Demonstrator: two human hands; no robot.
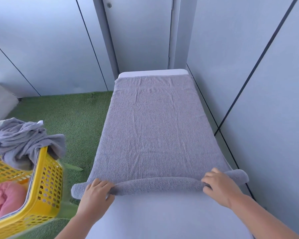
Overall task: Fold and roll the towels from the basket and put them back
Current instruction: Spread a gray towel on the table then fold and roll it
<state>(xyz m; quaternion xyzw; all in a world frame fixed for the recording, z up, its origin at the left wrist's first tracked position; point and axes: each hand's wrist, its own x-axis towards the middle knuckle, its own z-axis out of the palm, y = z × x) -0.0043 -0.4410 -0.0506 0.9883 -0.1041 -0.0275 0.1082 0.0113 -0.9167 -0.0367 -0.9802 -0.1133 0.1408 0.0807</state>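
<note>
On a narrow white table [162,218], a grey towel [155,128] is spread flat, its near edge rolled and gripped by the left hand [95,195] and right hand [219,187]. Left of it, a yellow basket [41,178] on green turf [72,114] is filled with crumpled towels [21,140].

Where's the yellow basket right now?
Head view, lower left: the yellow basket is left of the white table with the spread grey towel, a crumpled grey towel over its rim.
</note>
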